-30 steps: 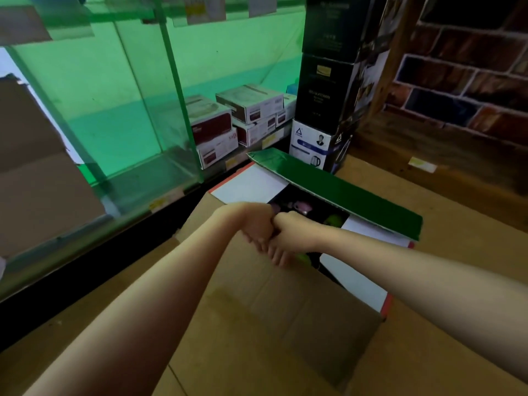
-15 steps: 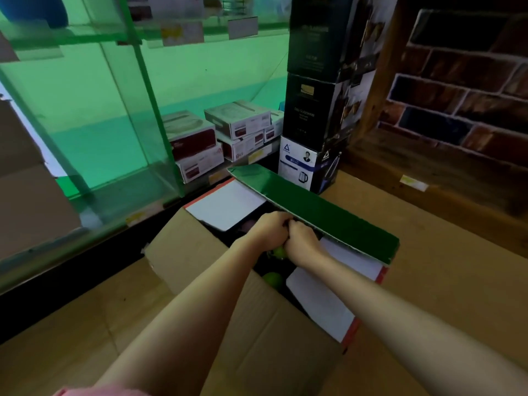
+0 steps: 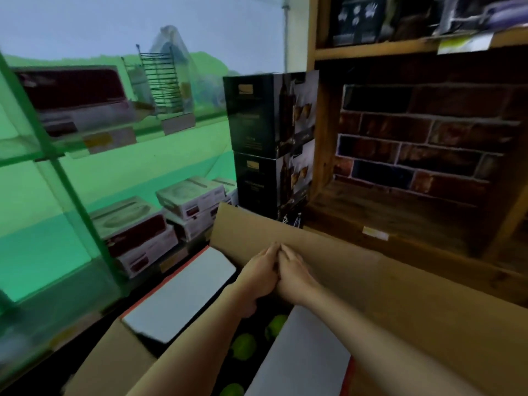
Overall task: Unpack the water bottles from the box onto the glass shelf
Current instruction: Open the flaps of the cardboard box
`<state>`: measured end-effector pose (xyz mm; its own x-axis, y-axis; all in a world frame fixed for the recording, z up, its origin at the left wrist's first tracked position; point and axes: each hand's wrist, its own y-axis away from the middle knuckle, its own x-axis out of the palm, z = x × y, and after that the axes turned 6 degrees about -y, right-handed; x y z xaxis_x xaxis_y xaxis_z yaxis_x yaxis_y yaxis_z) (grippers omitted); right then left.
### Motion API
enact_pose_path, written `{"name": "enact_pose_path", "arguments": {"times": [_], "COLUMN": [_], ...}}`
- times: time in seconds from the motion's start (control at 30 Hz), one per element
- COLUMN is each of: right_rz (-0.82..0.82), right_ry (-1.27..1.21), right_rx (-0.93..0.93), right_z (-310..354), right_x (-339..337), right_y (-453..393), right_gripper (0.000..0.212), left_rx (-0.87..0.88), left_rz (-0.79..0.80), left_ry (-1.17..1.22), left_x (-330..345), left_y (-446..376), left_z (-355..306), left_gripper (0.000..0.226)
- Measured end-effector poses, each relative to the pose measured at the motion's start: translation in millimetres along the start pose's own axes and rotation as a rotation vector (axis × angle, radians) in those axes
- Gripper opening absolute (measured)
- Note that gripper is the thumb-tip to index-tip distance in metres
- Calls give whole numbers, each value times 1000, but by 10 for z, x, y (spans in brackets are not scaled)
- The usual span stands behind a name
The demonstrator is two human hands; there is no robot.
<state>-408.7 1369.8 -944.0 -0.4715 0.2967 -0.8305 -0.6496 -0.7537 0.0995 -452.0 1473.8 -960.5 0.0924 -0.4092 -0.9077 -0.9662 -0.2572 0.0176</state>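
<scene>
We press left hand and right hand, fingers straight, on box far flap, frame centre; green bottle caps lie just below them.

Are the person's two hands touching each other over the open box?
Touching. The head view shows the left hand and right hand pressed side by side, no gap, against the cardboard flap.

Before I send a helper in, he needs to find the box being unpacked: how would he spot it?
Start at the stacked black cartons beside the brick wall. Directly before them sits the cardboard box, its flaps open. Unlike the sealed cartons nearby, green bottle caps show inside.
</scene>
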Motion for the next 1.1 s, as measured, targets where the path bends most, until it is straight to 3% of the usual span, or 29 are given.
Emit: {"name": "enact_pose_path", "arguments": {"times": [0.13, 0.3, 0.5, 0.6, 0.67, 0.73, 0.8, 0.87, 0.97, 1.1], "right_rz": [64, 189, 201, 104, -5, -47, -60, -63, 8, 152], "right_ry": [46, -138, -143, -241, -369, -463, -489, -458, -272, 66], "right_rx": [128, 218, 269, 256, 239, 200, 142, 97, 48, -11], "right_z": [-269, -548, -610, -581, -494, -407, -329, -264, -192, -88], "right_x": [43, 245, 263, 218, 181, 151, 137, 157, 244, 361], "right_y": [-264, -444, -489, -377, -234, -73, 88, 227, 358, 505], "right_gripper": [65, 22, 27, 26, 28, 30, 28, 25, 22, 26], "left_rx": [63, 74, 94, 88, 69, 20, -71, -163, -244, -195], "left_rz": [38, 186, 187, 196, 156, 28, -81, 46, 404, 597], "left_ry": [-197, -359, -331, -189, 89, 370, 470, 567, 596, 528], "left_x": [185, 430, 489, 428, 342, 271, 220, 225, 250, 196], "left_y": [-339, -479, -553, -505, -378, -189, 11, 163, 375, 696], "left_z": [78, 202, 292, 278, 313, 358, 399, 425, 402, 334], "left_gripper": [54, 31, 34, 32, 29, 30, 31, 28, 24, 26]}}
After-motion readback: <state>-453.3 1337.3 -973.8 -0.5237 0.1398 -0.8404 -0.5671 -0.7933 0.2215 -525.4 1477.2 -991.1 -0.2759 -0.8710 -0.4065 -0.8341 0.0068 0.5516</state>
